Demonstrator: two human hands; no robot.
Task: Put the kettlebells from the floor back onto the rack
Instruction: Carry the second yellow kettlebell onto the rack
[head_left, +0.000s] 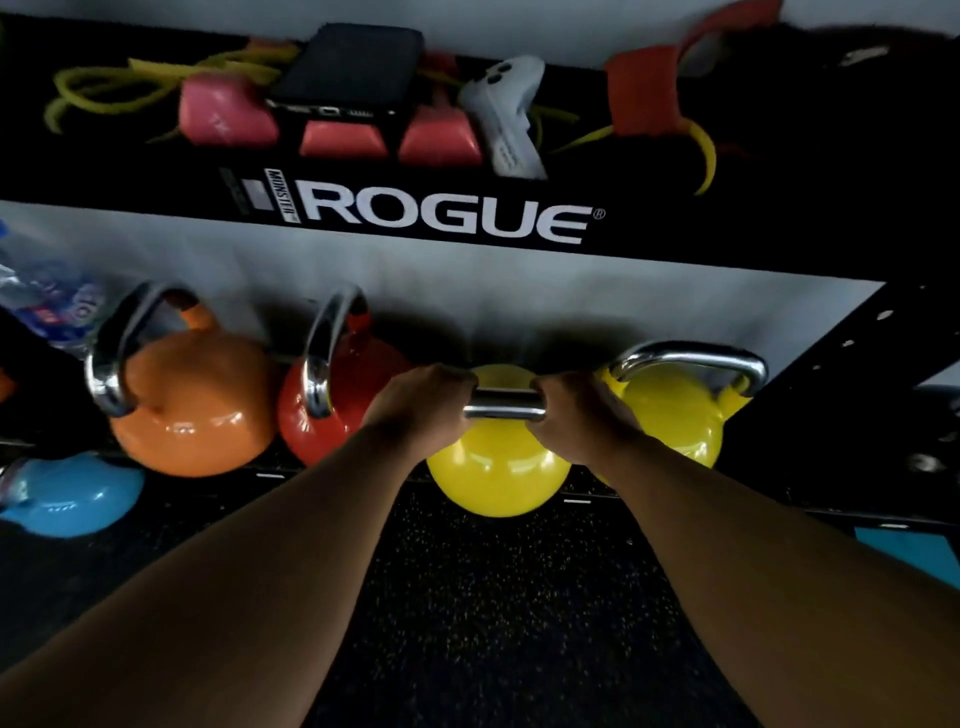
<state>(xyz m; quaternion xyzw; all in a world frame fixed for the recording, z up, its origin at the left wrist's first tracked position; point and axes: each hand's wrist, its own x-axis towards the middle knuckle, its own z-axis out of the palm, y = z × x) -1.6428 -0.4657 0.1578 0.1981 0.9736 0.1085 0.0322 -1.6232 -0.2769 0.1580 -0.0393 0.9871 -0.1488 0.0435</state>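
Now the left hand (421, 400) and right hand (576, 410) wrap their fingers tight around the chrome handle of the round yellow kettlebell (498, 467), poised at the black rack shelf's (587, 499) front edge, between the red kettlebell (322, 415) and second yellow kettlebell (680, 410). It should be lowered level, then slid back.

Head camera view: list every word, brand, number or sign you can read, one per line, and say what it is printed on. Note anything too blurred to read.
"ROGUE", with a registered mark: white letters on the black rack beam.
"MONSTER": small vertical print left of it, only just legible.
Blue and white packaging at far left: print too blurred to read.
Kettlebells, phone: no readable text.
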